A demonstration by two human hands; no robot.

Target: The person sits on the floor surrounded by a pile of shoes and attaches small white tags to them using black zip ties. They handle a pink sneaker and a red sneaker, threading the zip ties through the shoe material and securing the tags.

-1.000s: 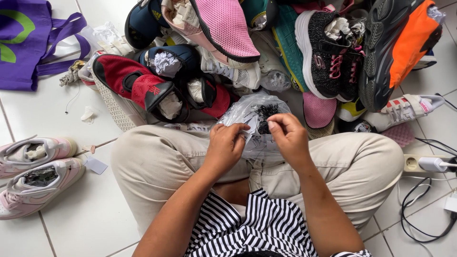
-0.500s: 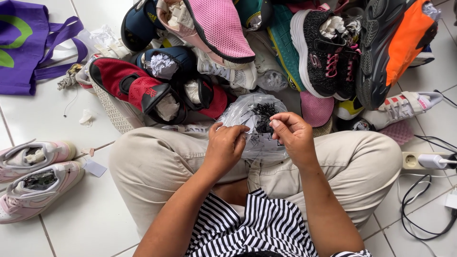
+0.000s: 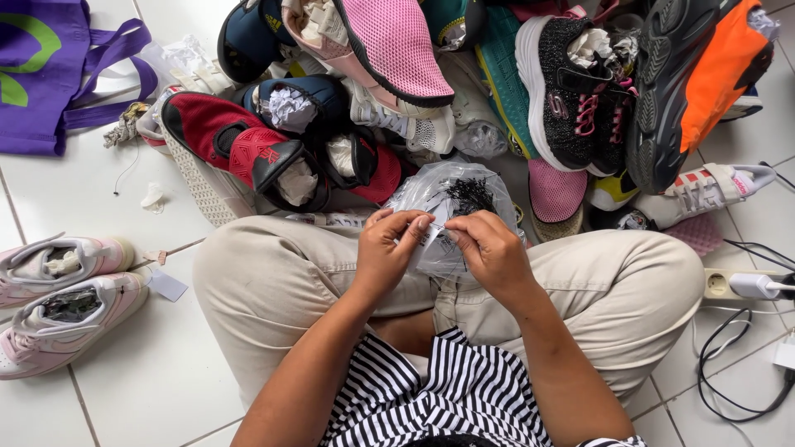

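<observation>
Since the earlier frame, both hands had drawn closer over the crumpled clear plastic bag (image 3: 451,211) of thin black fasteners, which sat on the lap between the beige-trousered knees (image 3: 281,281), just in front of the heap of sports shoes (image 3: 571,99). Judging by this, the step in hand was picking a single small piece out of the bag; the next move would call for a fine, steady pinch. Left hand (image 3: 389,252) was curled narrow, fingertips pinched on the bag's film. Right hand (image 3: 489,252) was likewise nearly closed, pinching the same spot.
</observation>
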